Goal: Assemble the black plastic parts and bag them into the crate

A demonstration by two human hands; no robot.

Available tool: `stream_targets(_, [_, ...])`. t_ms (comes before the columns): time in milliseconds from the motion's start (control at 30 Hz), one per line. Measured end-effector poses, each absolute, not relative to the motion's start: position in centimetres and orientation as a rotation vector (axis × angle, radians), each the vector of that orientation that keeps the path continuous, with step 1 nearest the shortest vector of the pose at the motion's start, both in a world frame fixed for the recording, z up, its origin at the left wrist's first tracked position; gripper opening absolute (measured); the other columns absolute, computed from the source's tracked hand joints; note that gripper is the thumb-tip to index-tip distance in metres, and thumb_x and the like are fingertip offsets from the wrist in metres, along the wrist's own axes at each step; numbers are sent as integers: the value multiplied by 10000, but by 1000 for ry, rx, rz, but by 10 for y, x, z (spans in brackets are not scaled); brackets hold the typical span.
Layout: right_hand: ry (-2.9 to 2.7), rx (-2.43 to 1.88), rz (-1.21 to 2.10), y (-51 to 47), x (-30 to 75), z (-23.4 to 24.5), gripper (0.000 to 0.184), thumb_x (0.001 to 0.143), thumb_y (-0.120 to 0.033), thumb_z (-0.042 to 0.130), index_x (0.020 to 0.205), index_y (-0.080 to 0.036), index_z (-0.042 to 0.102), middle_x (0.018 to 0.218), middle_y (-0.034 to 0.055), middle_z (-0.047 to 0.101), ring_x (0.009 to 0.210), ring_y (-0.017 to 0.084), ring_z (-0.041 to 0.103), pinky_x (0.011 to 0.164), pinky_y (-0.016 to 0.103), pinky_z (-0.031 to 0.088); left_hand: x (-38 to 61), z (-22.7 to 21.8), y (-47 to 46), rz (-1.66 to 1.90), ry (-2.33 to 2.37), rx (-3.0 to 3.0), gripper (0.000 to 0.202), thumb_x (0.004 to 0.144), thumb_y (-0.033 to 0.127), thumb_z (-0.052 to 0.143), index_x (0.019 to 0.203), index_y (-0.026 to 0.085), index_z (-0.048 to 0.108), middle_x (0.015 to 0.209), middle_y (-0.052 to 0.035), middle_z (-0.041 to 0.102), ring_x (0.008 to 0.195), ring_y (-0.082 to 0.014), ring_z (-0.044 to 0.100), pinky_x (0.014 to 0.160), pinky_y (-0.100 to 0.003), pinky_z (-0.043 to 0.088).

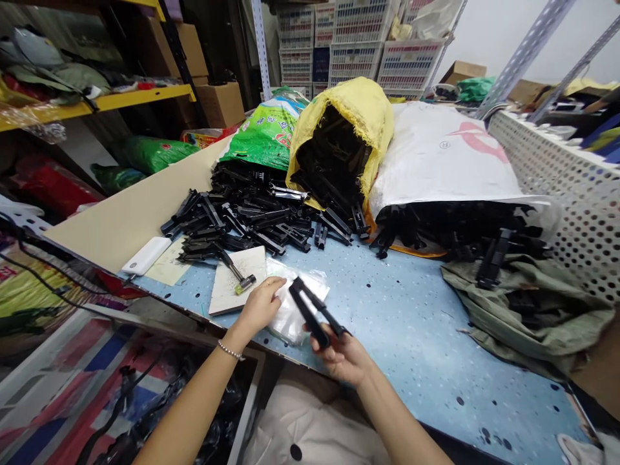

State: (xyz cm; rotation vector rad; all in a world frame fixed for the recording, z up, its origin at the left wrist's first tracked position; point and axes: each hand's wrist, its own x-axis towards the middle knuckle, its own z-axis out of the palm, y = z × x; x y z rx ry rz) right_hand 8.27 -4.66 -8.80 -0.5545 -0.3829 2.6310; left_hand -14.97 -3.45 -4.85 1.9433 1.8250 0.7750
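Observation:
My right hand [341, 358] is closed around the lower end of a black plastic part [314, 310]. Two long, narrow arms of the part point up and left, with a gap between them. My left hand [261, 307] lies at a stack of clear plastic bags [290, 323], its thumb and fingers pinched at the upper left of the bags. Beside that hand, a small hammer [237, 274] with a cylindrical head rests on a pale square block [225, 294]. A large heap of similar black parts [242, 213] spreads behind the block.
A green sack [266, 132], a yellow sack [346, 97] and a white sack [445, 155] lie behind, black parts at their mouths. Olive cloth [527, 310] covers the right of the blue tabletop [411, 316]. At left are a white device [146, 255] and a low board [130, 197].

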Motion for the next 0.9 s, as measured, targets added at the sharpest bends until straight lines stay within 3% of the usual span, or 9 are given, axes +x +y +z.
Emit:
stream_targets(100, [-293,-454,2710,-57,72,-97,346,775,-362,687,1003,-106,639,654,-17,570,427,9,353,296,38,229,-143,-47,-45,890,1736,1934,538,790,39,388,1279,178,565,1336,-84,555,1249,-206,499,1103,-390,365])
stream_targets(233, [-482,-568,2446,-50,54,-94,312,759,-429,671,905,-154,642,641,-36,527,416,21,321,279,72,206,-119,-36,-81,933,1405,1971,519,866,90,374,1349,235,495,1383,-69,517,1279,-191,475,1111,-393,366])
stream_targets(400, [-907,-915,2076,-51,46,-83,232,755,-395,687,810,-176,633,543,-45,536,381,62,411,306,152,281,-98,-29,-113,930,1330,1944,635,820,45,386,1411,274,408,1411,-67,481,1270,-200,481,1068,-373,424])
stream_targets(533, [-1272,-1017,1873,-76,47,-63,137,802,-326,623,874,-214,656,645,-30,602,504,106,524,412,189,409,-96,-6,-133,790,1358,2062,743,706,15,447,1406,261,421,1399,-64,490,1272,-223,466,1097,-390,384])
stream_targets(633, [-1361,-774,2146,-94,48,-38,202,791,-290,644,985,-236,658,820,-7,657,655,135,594,564,239,494,-112,27,-159,678,1411,2026,531,748,132,543,1263,259,581,1213,-68,618,1150,-235,545,1050,-370,410])
stream_targets(733, [-1371,-642,2367,-97,51,-24,344,782,-298,681,1116,-232,643,1001,40,682,789,165,634,724,309,519,-161,41,-186,592,1622,1776,245,843,276,498,954,254,715,951,-64,684,915,-204,622,843,-290,489])
stream_targets(800, [-1340,-762,2336,-90,54,-27,371,787,-338,685,1135,-216,647,1066,76,684,824,176,639,760,332,519,-203,23,-201,492,1809,1576,253,842,355,497,805,238,718,885,-66,696,857,-205,629,791,-273,478])
stream_targets(900, [-1253,-974,2175,-78,59,-41,352,759,-380,718,1059,-200,681,1014,86,700,783,166,628,733,318,519,-247,-43,-217,185,2119,1190,219,743,379,574,644,211,674,743,-40,695,797,-216,641,751,-270,463])
